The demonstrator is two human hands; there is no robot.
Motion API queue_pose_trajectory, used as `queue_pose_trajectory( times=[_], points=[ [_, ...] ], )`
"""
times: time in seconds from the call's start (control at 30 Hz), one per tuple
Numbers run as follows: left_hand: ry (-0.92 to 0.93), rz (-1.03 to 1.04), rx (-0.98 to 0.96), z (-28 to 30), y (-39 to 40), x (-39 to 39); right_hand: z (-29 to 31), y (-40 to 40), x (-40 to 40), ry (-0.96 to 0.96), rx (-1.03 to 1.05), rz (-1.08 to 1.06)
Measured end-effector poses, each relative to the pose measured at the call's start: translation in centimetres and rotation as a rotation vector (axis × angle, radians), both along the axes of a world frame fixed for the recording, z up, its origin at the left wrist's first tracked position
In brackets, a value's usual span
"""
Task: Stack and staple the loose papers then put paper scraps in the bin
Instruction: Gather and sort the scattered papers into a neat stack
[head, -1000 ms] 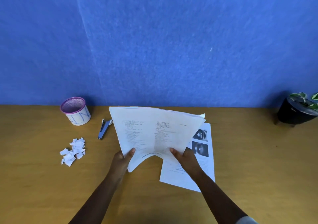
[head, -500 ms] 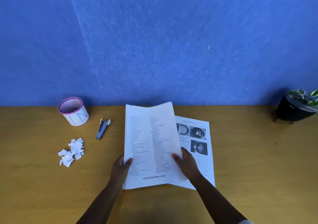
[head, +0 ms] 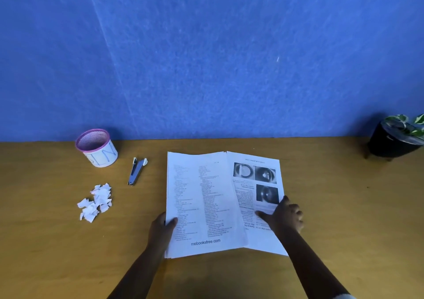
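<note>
Stacking step: sheaf held at its left edge, one printed sheet not yet gathered.

The stack of papers (head: 204,204) lies flat on the wooden desk (head: 344,207), at its centre: thin white sheets of small two-column text, edges slightly fanned. A loose sheet (head: 257,177) with three dark photographs sits partly under its right edge, skewed. Judged light, limp and prone to sliding; take hold at an edge, thumb above and fingers below, and square the edges before stapling. The left hand (head: 161,228) pinches the sheaf's left edge, thumb on top. The right hand (head: 283,215) rests on the loose sheet with fingers spread. Left of the papers lie the stapler (head: 136,171), the torn paper scraps (head: 96,202) and the mesh bin (head: 96,147). A potted plant (head: 397,139) stands far right.
</note>
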State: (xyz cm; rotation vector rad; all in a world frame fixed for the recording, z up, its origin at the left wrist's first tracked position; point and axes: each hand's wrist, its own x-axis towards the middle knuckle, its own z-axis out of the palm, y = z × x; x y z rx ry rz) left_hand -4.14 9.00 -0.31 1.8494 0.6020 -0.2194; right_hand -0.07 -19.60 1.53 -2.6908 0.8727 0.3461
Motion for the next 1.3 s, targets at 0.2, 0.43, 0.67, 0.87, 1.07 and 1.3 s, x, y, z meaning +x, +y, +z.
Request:
queue_pose_trajectory(
  times=[0.2, 0.43, 0.67, 0.87, 1.07, 1.3],
  points=[
    [0.006, -0.008, 0.018, 0.2, -0.1, -0.3, 0.3, -0.1, 1.1, 0.036, 0.083, -0.045],
    [0.012, -0.011, -0.003, 0.5, -0.2, -0.2, 0.8, -0.6, 1.0, -0.167, 0.385, 0.007],
    [0.053, -0.024, -0.062, 0.8, 0.4, -0.2, 3.7, -3.5, 1.9, -0.464, 0.624, -0.077],
    [0.053, -0.024, -0.063, 0.7, 0.3, 0.0, 5.3, -5.6, 3.1, -0.468, 0.855, -0.08],
    [0.089, 0.046, -0.21, 0.7, 0.2, 0.2, 1.9, 0.1, 2.2, -0.346, 0.785, 0.094],
    [0.115, 0.082, -0.334, 0.9, -1.3, -0.1, 0.0, 5.4, 2.1, -0.251, 0.715, 0.204]
  ],
)
